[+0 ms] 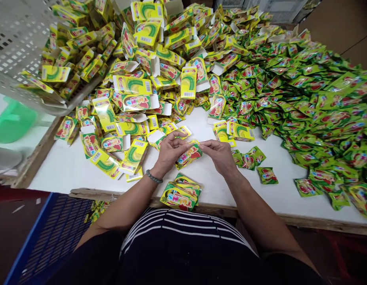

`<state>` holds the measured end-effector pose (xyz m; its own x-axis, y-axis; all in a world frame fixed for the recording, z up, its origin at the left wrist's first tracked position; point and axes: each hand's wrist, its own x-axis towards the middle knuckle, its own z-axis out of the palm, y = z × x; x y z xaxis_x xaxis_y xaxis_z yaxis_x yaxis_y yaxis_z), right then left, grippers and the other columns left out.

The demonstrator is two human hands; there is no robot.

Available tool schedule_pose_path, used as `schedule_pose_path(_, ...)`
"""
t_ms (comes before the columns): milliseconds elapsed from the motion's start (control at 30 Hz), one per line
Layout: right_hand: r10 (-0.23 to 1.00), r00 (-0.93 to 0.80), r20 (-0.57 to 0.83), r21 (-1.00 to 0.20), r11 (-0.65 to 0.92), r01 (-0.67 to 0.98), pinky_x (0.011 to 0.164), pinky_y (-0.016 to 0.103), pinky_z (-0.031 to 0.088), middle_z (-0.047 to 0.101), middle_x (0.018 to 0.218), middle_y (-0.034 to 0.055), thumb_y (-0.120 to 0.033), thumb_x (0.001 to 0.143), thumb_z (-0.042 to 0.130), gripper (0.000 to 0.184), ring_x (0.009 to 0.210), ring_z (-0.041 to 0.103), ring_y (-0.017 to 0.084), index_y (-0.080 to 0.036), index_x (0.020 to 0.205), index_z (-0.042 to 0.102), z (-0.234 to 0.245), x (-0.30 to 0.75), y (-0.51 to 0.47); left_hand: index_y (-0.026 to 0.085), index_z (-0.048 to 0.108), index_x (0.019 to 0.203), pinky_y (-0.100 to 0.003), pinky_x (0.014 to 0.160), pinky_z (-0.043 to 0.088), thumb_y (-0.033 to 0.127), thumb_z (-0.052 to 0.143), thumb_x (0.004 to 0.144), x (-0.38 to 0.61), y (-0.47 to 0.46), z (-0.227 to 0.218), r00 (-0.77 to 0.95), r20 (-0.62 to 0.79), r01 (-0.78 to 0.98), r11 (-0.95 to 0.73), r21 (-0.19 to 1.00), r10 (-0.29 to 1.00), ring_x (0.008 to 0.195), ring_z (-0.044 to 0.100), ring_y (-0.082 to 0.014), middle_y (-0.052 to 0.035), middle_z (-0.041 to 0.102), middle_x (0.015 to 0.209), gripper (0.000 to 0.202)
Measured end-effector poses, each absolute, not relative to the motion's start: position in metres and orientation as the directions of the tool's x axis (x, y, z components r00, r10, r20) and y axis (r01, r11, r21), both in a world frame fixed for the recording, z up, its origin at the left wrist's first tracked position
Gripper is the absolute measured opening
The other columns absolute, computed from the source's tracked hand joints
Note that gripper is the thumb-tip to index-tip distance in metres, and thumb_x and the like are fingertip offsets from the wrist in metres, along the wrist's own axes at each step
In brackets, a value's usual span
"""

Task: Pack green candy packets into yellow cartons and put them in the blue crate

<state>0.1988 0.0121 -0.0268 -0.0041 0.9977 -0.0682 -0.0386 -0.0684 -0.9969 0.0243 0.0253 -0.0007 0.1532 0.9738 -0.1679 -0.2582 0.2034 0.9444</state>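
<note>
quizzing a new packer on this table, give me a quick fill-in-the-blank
The left hand wears a beaded ____ on its wrist.
The right hand and left hand pinch one sachet over the ____ table.
Yellow boxes lie mostly left of the hands, green sachets to the ____.

Missing words: bracelet, white, right

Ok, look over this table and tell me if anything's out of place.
One thing stands out: a small clump of yellow packaging lies below the table's front edge, beside the blue crate. It looks dropped, since the rest of the packaging is piled up on the table.
</note>
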Motion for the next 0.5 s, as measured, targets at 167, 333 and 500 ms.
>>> schedule_pose_path(167,1.0,0.016,0.013,-0.997,0.012,0.071,0.079,0.039,0.057,0.076,0.103,0.0032,-0.044,0.084,0.063,0.031,0.088,0.069,0.022,-0.026,0.107,0.075,-0.019,0.184,-0.007,0.018,0.056,0.09,-0.021,0.054,0.043,0.037,0.086,0.057,0.027,0.024,0.003,0.095,-0.233,-0.337,0.252,0.907,0.968,0.05,0.056,-0.0081,0.0061,0.063,0.059,0.049)
schedule_pose_path(333,0.96,0.124,0.25,-0.917,0.194,0.349,0.073,0.037,0.056,0.074,0.106,0.0078,-0.039,0.084,0.063,0.031,0.081,0.067,0.021,-0.024,0.109,0.073,-0.015,0.166,-0.015,0.019,0.054,0.09,-0.019,0.049,0.038,0.035,0.086,0.057,0.027,0.024,0.003,0.047,-0.264,-0.378,0.262,0.888,0.963,0.045,0.049,-0.0058,0.0083,0.059,0.056,0.049)
schedule_pose_path(500,0.971,0.161,0.174,-0.927,0.107,0.36,0.074,0.036,0.051,0.074,0.078,0.0042,-0.042,0.087,0.056,0.027,0.074,0.066,0.02,-0.024,0.076,0.072,-0.017,0.186,0.005,0.016,0.059,0.084,-0.018,0.048,0.031,0.036,0.085,0.059,0.028,0.024,-0.005,0.297,-0.213,-0.115,0.256,0.96,0.931,0.046,0.043,-0.005,0.0067,0.058,0.053,0.041)
